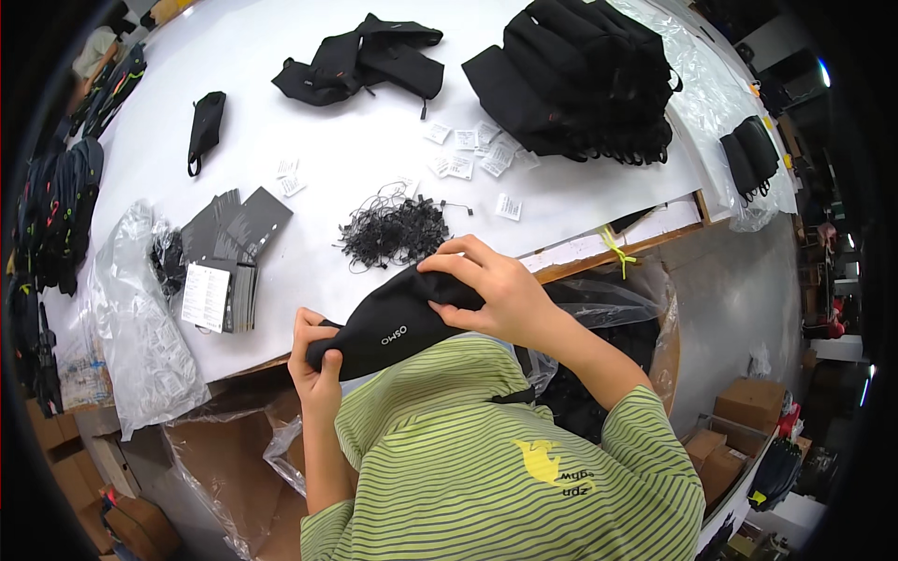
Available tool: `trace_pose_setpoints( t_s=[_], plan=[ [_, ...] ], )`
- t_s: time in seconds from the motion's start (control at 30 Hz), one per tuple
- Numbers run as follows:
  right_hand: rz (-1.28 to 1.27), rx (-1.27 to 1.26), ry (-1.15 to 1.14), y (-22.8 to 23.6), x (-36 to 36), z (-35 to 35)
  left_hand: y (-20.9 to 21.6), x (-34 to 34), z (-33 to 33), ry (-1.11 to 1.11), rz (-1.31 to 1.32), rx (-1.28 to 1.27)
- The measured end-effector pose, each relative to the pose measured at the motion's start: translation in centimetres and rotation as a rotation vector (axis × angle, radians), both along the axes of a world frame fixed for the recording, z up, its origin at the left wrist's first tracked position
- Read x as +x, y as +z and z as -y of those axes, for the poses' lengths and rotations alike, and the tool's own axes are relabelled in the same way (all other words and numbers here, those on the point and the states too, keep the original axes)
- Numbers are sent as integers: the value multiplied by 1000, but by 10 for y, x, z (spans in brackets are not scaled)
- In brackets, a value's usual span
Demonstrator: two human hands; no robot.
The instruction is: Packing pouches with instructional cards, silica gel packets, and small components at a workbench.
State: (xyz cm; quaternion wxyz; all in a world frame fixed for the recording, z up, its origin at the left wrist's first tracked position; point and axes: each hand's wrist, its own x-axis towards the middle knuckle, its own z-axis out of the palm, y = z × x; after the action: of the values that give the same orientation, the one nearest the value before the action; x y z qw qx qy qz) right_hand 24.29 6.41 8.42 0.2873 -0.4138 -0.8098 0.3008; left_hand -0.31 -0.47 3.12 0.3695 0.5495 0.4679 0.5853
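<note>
A black fabric pouch point(383, 323) is stretched between my two hands, just over the table's near edge. My left hand point(318, 360) grips its left end, thumb on the near side and fingers behind. Its right end is in my right hand point(500, 294), thumb below and fingers over the top. Just beyond the pouch lies a tangled heap of black tag strings point(393, 229). Small white packets point(482, 150) are scattered farther back. Left of the strings sit a stack of dark hang tags point(241, 297) and fanned-out tags point(253, 224).
A big pile of black pouches point(580, 84) stands at the far right of the white table point(253, 56). Several more point(360, 65) lie at the back, and a single pouch point(206, 131) at left. Clear plastic bags point(140, 309) hang over the left edge. Open cardboard boxes point(224, 467) stand below.
</note>
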Motion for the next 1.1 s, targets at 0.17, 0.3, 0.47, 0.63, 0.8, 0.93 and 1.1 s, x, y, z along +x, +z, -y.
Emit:
trace_pose_setpoints(
  t_s=[0.17, 0.3, 0.47, 0.63, 0.8, 0.93, 1.1],
  plan=[
    [-275, -138, -23, 0, 4, -3, -1, 7, -5, 86, 42, -20],
    [-302, -216, -11, 5, 16, -10, -2, 11, -15, 96, 37, 4],
    [-180, -438, -48, 12, 46, -20, 6, 9, -20, -72, -207, -49],
    [-260, 60, -503, 41, 105, -46, -1, -31, -20, 163, -91, -96],
    [-89, 862, -786, 109, 163, -129, -1, -67, -12, 306, -188, -120],
    [222, 1091, -793, 140, 165, -185, 4, -88, -18, 629, -783, -52],
    [687, 847, -618, 104, 176, -227, -3, -128, -34, 711, -1056, -107]
  ],
)
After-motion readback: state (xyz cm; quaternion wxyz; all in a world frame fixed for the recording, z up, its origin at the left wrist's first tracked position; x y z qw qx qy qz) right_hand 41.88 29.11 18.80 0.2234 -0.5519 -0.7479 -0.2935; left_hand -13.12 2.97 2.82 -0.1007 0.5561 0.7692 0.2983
